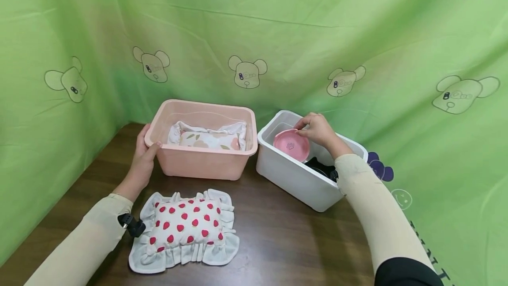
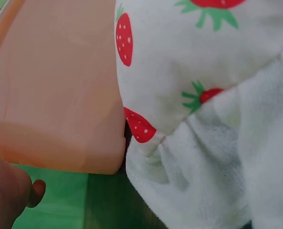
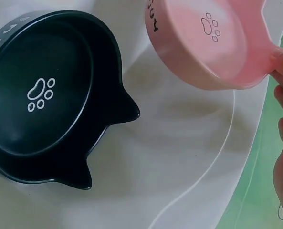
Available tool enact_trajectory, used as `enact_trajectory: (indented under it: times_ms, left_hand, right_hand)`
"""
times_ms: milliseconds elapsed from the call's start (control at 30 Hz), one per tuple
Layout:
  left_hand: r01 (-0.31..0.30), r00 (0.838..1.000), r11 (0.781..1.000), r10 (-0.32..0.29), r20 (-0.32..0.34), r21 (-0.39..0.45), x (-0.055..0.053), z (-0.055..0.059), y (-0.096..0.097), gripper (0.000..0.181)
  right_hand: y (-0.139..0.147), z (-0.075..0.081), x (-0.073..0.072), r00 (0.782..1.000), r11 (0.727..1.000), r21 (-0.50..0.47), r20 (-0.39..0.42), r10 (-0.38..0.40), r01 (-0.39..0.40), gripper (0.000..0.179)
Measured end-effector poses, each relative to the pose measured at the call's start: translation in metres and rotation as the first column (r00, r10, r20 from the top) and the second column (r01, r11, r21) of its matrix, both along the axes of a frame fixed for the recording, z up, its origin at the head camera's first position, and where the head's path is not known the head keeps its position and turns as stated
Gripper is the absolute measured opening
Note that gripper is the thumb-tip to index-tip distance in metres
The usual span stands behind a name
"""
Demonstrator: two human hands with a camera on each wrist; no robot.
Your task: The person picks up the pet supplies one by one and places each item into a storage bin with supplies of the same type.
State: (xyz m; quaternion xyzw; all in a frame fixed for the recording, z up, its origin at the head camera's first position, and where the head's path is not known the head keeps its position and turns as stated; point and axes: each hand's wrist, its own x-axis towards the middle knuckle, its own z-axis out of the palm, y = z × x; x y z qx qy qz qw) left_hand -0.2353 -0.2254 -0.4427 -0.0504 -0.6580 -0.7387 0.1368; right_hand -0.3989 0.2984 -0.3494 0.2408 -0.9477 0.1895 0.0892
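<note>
My right hand (image 1: 317,131) pinches the edge of a pink cat-eared pet bowl (image 1: 291,145) with a paw print inside. The bowl is tilted within the mouth of a white plastic bin (image 1: 295,185). Beside it in that bin lies a black cat-eared pet bowl (image 3: 46,124), also marked with a paw print. My left hand (image 1: 142,158) grips the left corner of a pink plastic bin (image 1: 202,164), thumb at the rim. Inside that bin is a white cushion (image 1: 210,140) with a floral print.
A frilled white cushion (image 1: 186,224) with red strawberries lies on the brown wooden table (image 1: 285,250), in front of the pink bin. Green cloth (image 1: 293,25) with bear drawings hangs behind and along both sides. The two bins stand side by side.
</note>
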Motion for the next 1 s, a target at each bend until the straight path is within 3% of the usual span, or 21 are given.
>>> enact_trajectory:
  times_ms: [467,700,1000]
  left_hand:
    - [-0.019,1.0,1.0,0.019,0.0,0.009,0.0,0.0,0.004,0.07]
    - [-0.019,1.0,0.999,0.02,-0.019,0.025,-0.003,-0.001,0.004,0.07]
    - [-0.041,0.999,0.998,0.042,-0.014,0.04,-0.003,-0.004,0.005,0.069]
  right_hand:
    - [0.002,-0.008,0.0,0.998,0.997,0.076,0.06,0.025,-0.029,0.011]
    - [0.005,-0.013,-0.004,0.999,0.99,0.129,-0.002,0.051,-0.051,0.008]
    - [0.007,-0.013,-0.003,0.998,0.979,0.198,-0.001,0.059,-0.057,0.007]
